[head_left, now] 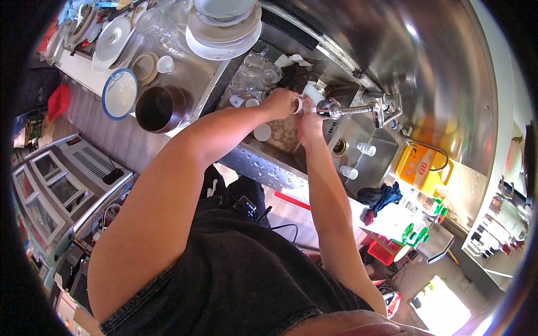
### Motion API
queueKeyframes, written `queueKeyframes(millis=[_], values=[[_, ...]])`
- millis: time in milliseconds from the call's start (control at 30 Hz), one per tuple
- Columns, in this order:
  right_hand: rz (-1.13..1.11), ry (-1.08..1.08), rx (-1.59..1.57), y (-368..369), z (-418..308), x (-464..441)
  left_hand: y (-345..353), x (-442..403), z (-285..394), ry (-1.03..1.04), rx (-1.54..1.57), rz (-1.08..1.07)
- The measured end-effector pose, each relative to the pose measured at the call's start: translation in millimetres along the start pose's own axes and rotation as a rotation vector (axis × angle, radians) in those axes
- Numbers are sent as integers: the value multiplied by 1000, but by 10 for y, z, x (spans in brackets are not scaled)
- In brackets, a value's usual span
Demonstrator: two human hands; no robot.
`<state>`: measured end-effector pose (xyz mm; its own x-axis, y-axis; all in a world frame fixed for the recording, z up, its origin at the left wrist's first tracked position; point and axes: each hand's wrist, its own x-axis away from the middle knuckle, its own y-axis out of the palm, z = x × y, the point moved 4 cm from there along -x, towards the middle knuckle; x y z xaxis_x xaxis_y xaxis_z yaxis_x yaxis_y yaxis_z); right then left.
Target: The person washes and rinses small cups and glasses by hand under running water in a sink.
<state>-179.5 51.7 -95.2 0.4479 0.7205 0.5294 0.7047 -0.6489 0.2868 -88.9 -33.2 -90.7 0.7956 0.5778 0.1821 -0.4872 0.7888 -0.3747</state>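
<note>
Over the metal sink (288,168), both hands meet just beside the faucet head (330,109). My left hand (281,104) has its fingers closed round a small white cup (297,105). My right hand (309,120) is closed at the same cup from the other side, its fingers partly hidden behind the cup and the faucet. Below my left hand a round white cup (262,132) sits in the basin, with another white cup (251,103) nearby. Clear glasses (246,81) lie at the back left of the basin.
Stacked white plates (224,33), a dark brown pot (161,108) and a blue-rimmed bowl (119,94) stand on the left counter. Two white cups (366,149) (348,172) lie right of the drain. A yellow container (421,168) and dark cloth (381,197) are farther right.
</note>
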Motion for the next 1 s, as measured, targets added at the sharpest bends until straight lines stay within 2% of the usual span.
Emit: queueKeyframes(millis=[33, 67, 100, 167, 233, 267, 300, 367, 400, 433, 500, 533, 567, 633, 667, 700, 767, 800, 833, 867, 900, 933, 967, 1000], values=[[-25, 123, -43, -60, 69, -65, -19, 73, 111, 80, -114, 25], [-130, 186, -78, -125, 87, -94, 24, 141, 183, 8, -170, -64], [-223, 177, -121, -123, 75, -153, 217, 128, 31, 25, -155, -68], [-190, 103, -234, 15, -9, -95, 195, 92, -5, -200, 15, -52], [48, 74, 135, 68, -74, 17, 99, 101, 53, -433, 243, -169], [19, 25, 66, 130, -82, 81, 144, 101, -34, -571, 341, -206], [13, 22, 65, 155, -75, 109, 188, 85, -76, -570, 337, -200], [103, -350, 420, 146, -215, 199, 354, 86, -111, -694, 678, -196], [45, -60, 434, 87, -227, 249, 299, 169, 102, -745, 714, -248], [46, -60, 435, -21, -238, 212, 345, 154, 101, -744, 715, -249], [55, -363, 1097, -200, -181, 72, 419, 127, 82, -719, 653, -259], [89, -505, 794, -194, -151, 14, 371, 90, 41, -696, 555, -239], [94, -502, 794, -285, -134, -3, 324, -12, -96, -552, 226, -254], [21, 425, 589, -248, -101, 109, 80, -89, -17, 182, -308, -75], [41, 582, 548, -95, -205, 221, -6, -102, -12, 182, -313, -71], [42, 586, 546, -106, -187, 238, -62, -72, 50, 237, -433, -91], [-108, 499, 415, -70, -195, 198, -94, -41, 162, 297, -553, -105], [-135, 244, 410, -68, -190, 145, -121, -25, 196, 224, -406, -41], [-7, -10, 414, -36, -221, 101, -126, -15, 209, 147, -256, 20], [27, -398, 527, -121, -189, -81, 60, -96, 20, -332, 98, -104], [36, -593, 577, -116, -216, -81, 212, -44, 15, -485, 345, -227], [61, -789, 631, -113, -235, -68, 263, -31, 19, -520, 370, -244], [116, -356, 510, -271, -69, -110, 287, -25, 5, -556, 393, -262], [165, 74, 376, -313, 43, -35, 177, -72, 28, -346, 108, -249]])
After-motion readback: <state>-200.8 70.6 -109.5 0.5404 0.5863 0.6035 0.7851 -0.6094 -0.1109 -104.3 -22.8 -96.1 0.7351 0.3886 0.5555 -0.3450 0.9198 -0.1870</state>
